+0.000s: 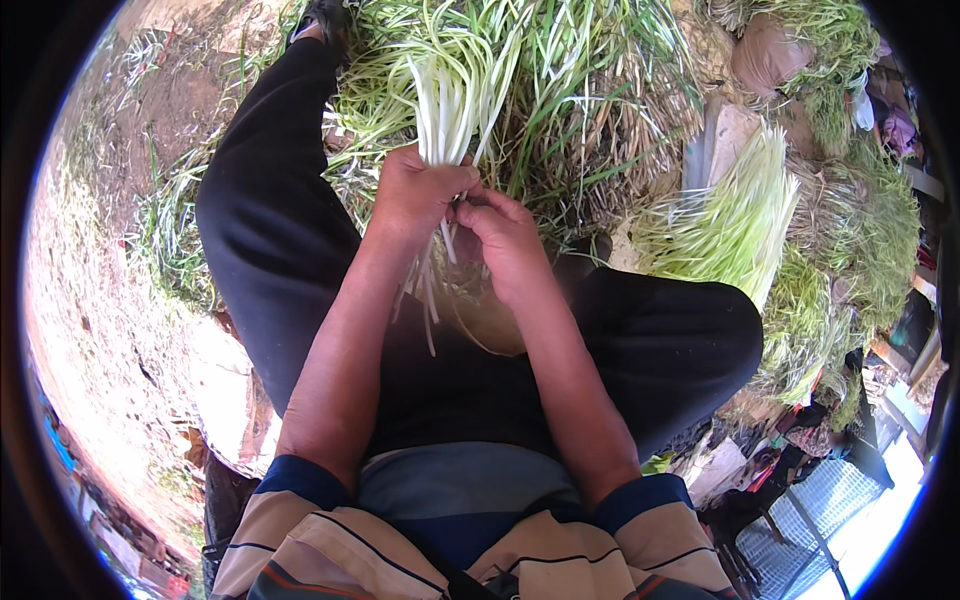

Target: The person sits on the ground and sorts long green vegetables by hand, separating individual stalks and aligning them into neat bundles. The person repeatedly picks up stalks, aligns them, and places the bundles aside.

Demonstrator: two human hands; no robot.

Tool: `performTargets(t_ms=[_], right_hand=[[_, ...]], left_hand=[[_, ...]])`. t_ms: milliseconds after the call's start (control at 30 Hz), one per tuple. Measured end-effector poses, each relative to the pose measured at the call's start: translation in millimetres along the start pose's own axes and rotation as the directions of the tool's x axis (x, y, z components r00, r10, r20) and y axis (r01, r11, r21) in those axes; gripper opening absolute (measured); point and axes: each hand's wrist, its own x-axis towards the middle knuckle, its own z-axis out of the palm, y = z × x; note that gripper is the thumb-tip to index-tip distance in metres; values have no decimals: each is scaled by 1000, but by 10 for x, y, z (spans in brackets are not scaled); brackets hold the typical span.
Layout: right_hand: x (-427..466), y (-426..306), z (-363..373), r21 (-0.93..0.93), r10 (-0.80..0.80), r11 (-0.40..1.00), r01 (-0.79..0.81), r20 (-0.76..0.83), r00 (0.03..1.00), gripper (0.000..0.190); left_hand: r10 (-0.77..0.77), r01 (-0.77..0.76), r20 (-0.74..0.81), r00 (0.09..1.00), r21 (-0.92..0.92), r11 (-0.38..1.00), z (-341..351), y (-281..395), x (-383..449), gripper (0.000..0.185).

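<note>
My left hand [424, 187] is closed around a bunch of chive-like stalks [446, 124] with white stems. They extend away from me, and the far part of the bunch overlaps pale green leaves. At the near side of the fist, my right hand [504, 232] meets it, thumb and forefinger pinching at the stalks; the exact piece between them is hidden. Thin pale strands [429, 292] hang below the hands, over my lap. Beyond the hands lies a large heap of long green leaves [570, 82], some of them dry and brown underneath.
Right of the heap, a neat sheaf of yellow-green stalks [724, 217] lies beside my bent knee [697, 337]. More loose greens [862, 225] lie farther right. A dark four-legged animal [750, 517] stands at lower right. Bare ground strewn with scraps [97, 247] spreads to the left.
</note>
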Motion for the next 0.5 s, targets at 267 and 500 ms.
performTargets(t_ms=[267, 500], right_hand=[[-50, -50, 15, -525, -381, 791, 313, -23, 924, 12], [-307, -149, -27, -647, -384, 691, 324, 52, 922, 13]], left_hand=[[46, -48, -66, 997, -21, 999, 48, 20, -25, 5], [61, -59, -146, 987, 18, 998, 77, 60, -14, 6]])
